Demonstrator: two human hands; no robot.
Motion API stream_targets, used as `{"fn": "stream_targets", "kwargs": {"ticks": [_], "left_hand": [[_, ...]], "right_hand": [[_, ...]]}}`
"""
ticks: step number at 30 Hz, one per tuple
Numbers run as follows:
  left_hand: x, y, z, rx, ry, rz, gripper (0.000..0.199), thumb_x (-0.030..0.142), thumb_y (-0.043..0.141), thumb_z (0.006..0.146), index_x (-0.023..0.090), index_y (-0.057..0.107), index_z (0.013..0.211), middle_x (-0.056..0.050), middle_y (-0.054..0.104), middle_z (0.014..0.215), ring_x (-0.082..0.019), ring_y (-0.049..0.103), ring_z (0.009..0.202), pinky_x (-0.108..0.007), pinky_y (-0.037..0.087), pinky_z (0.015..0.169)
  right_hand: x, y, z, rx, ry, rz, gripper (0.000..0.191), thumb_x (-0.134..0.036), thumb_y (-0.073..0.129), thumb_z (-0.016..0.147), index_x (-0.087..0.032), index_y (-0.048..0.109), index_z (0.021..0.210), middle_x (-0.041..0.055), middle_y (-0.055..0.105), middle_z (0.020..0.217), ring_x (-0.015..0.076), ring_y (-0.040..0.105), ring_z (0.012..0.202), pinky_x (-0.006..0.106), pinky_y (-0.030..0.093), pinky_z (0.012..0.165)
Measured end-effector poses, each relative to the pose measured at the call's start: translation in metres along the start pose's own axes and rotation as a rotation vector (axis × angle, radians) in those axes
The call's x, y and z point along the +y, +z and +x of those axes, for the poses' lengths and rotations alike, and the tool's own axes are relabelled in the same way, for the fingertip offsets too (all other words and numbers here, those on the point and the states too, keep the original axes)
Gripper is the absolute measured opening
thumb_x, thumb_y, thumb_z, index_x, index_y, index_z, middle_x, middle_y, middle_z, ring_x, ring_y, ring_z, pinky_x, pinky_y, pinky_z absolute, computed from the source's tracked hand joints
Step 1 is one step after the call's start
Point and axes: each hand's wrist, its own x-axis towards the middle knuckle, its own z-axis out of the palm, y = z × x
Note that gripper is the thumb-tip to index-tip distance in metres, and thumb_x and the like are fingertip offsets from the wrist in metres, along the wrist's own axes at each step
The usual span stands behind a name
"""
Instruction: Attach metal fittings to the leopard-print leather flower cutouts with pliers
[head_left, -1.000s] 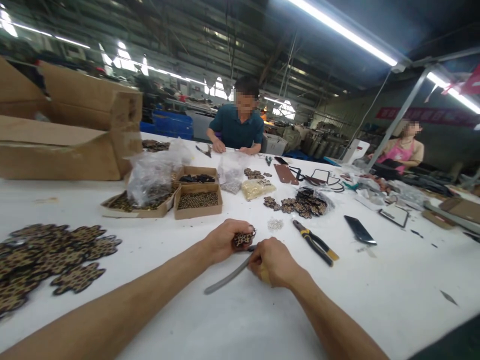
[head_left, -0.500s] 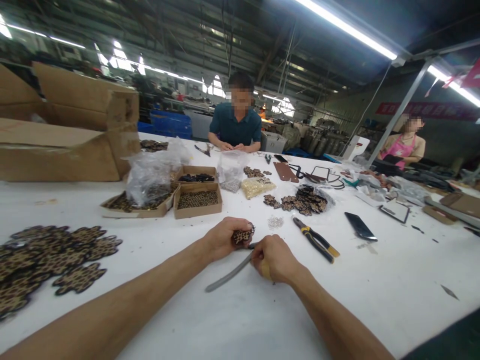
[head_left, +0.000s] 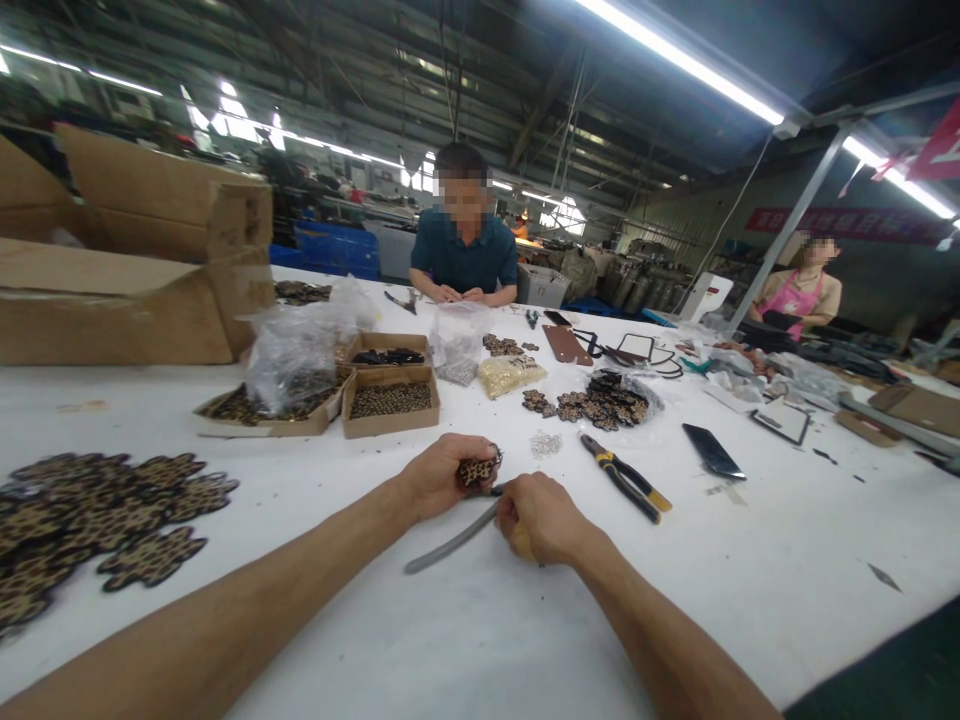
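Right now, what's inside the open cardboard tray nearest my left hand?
The cardboard tray holds a layer of small leopard-print pieces, filling it almost wall to wall. They cover the tray's floor, so anything beneath them cannot be seen.

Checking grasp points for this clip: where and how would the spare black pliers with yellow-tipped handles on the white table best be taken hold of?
Probably by the two handles of the black pliers with yellow-tipped handles, closing the grip around both near the yellow ends. They lie flat on the white table, jaws pointing away, handles splayed toward the near right, so come from above on that side, nearest the right hand.
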Motion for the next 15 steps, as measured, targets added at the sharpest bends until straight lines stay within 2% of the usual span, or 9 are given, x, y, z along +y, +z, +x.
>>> {"fn": "stream_targets", "kwargs": {"ticks": [7, 15], "left_hand": [[-0.0047, -0.0043, 0.0013, -0.01, -0.006, -0.027, 0.01, 0.016, 0.069, 0.07, 0.011, 0.062, 0.065, -0.005, 0.059, 0.061, -0.015, 0.055, 0.058, -0.028, 0.045, 0.057], [-0.0065, -0.0068, 0.0022, -0.057, -0.008, 0.003, 0.011, 0.018, 0.07, 0.07, 0.011, 0.063, 0.064, -0.006, 0.061, 0.061, -0.015, 0.056, 0.058, -0.029, 0.046, 0.058]], "right_hand": [[0.0025, 0.0026, -0.0022, -0.026, -0.05, -0.022, 0.013, -0.017, 0.06, 0.073, -0.021, 0.072, 0.071, 0.006, 0.073, 0.072, 0.0198, 0.065, 0.067, 0.026, 0.036, 0.06], [0.0035, 0.0003, -0.0058, -0.025, -0.075, 0.073, 0.01, -0.015, 0.06, 0.069, -0.018, 0.066, 0.061, 0.0049, 0.069, 0.063, 0.0166, 0.059, 0.059, 0.026, 0.034, 0.057]]}}
